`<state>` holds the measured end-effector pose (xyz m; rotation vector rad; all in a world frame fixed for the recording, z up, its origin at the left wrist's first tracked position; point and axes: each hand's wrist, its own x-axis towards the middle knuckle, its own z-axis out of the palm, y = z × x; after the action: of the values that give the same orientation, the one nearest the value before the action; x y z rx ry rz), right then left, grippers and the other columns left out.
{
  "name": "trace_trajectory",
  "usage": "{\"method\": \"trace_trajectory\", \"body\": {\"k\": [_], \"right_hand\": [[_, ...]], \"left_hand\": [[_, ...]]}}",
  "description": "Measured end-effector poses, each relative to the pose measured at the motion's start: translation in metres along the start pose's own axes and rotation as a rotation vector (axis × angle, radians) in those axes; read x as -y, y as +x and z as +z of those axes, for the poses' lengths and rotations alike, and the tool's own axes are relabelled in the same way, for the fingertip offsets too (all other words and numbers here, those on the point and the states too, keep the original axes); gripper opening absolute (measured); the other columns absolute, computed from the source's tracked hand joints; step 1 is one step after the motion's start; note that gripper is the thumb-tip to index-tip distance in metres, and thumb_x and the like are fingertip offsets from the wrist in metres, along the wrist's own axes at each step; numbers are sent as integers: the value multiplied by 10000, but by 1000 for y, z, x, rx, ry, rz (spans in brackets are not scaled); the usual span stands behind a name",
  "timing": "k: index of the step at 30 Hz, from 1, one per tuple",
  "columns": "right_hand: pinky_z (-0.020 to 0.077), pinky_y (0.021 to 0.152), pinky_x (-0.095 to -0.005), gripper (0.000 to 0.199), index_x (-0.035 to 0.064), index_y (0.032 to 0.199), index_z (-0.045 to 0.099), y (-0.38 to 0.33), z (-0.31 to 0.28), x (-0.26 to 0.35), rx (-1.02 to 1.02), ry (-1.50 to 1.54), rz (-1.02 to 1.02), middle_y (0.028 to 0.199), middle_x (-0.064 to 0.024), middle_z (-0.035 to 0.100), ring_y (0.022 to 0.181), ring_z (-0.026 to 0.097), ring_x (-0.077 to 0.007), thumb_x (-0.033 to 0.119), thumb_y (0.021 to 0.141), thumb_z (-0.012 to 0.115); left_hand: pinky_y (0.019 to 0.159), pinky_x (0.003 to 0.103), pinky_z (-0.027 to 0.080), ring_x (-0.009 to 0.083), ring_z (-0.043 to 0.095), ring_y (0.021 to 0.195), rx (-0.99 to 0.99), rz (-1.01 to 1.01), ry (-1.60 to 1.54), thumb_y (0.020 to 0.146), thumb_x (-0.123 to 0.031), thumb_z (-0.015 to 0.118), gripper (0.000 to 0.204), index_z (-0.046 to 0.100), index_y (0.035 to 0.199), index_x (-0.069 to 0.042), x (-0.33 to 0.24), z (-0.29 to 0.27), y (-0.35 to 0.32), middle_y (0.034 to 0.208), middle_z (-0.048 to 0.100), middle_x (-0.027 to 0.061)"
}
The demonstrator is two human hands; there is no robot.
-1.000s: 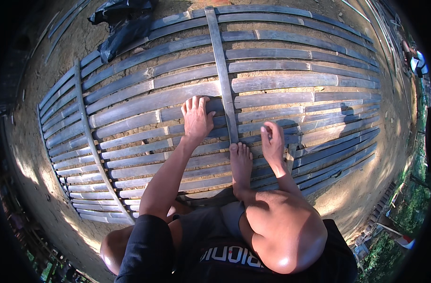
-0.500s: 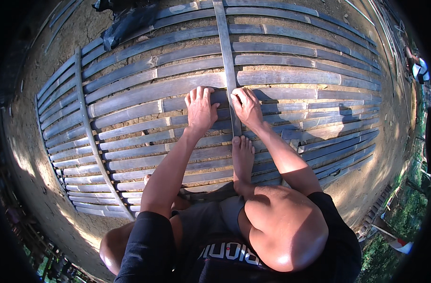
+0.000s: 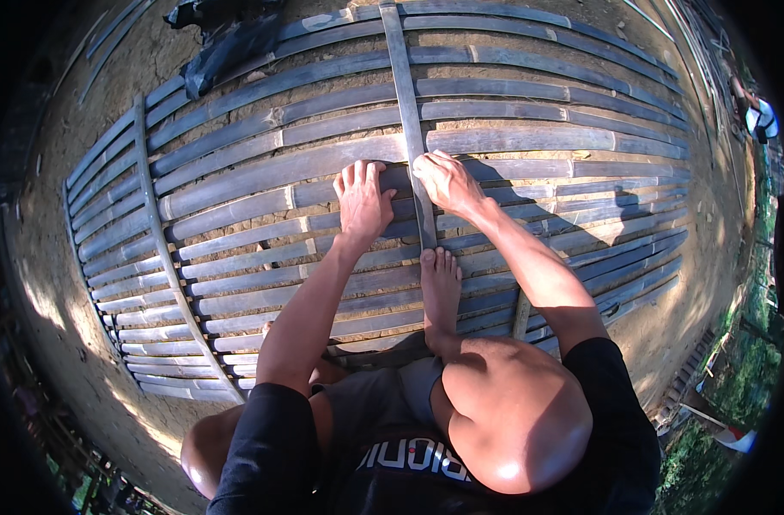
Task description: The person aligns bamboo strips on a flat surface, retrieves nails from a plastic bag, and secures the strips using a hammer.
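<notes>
A lattice of long split-bamboo slats lies on the ground in front of me, crossed in the middle by a narrow bamboo crosspiece. My left hand is closed over one slat just left of the crosspiece, its fingertips curled past the slat's far edge. On the crosspiece's right edge rests my right hand, its fingers bent and pinched together. Whatever lies between those fingers is hidden. My bare foot presses on the crosspiece's near end.
A second crosspiece runs across the slats at the left. Crumpled black plastic lies over the far left corner. Cracked bare soil surrounds the lattice. Another person is at the far right, near some thin poles.
My right hand has turned and shifted slightly left, onto the crosspiece, with its elbow swinging outward. My left hand keeps its place on the slat.
</notes>
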<state>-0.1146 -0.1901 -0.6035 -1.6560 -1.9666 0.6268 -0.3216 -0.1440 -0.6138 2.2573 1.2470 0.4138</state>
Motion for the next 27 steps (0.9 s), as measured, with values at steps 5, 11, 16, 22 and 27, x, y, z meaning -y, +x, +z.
{"method": "trace_trajectory", "body": {"k": [5, 11, 16, 22, 27], "right_hand": [[515, 880, -471, 69, 7, 970, 595, -8, 9, 5, -101, 30, 54, 966, -182, 661, 968, 627, -392, 59, 926, 582], [531, 836, -445, 97, 10, 970, 594, -15, 9, 6, -114, -46, -57, 1001, -158, 656, 961, 620, -367, 70, 894, 604], [529, 846, -426, 69, 34, 963, 613, -14, 10, 11, -56, 332, 411, 952, -155, 652, 924, 634, -348, 73, 907, 602], [518, 832, -446, 85, 18, 967, 599, -14, 13, 14, -190, 46, 26, 923, -163, 656, 910, 640, -365, 99, 946, 593], [510, 820, -467, 85, 27, 968, 584, -19, 18, 12, -242, -25, -6, 942, -173, 653, 936, 636, -382, 106, 975, 552]], "left_hand": [[1073, 512, 335, 348, 485, 1211, 1, 4, 6, 757, -134, 805, 531, 567, 1231, -113, 0, 0, 0, 1198, 544, 121], [1074, 513, 334, 347, 482, 1215, 16, -7, 11, 762, -143, 802, 531, 563, 1235, -113, -1, 0, 0, 1201, 544, 118], [1073, 515, 336, 348, 484, 1212, 3, -8, 10, 771, -153, 796, 524, 561, 1237, -117, -1, 2, -2, 1205, 543, 117], [1069, 512, 337, 346, 484, 1213, -13, 7, 11, 765, -153, 803, 530, 561, 1234, -119, 0, 3, -1, 1204, 544, 116], [1068, 511, 339, 345, 485, 1214, -28, 7, -3, 761, -134, 804, 533, 562, 1235, -119, -1, 2, -2, 1197, 548, 112]]}}
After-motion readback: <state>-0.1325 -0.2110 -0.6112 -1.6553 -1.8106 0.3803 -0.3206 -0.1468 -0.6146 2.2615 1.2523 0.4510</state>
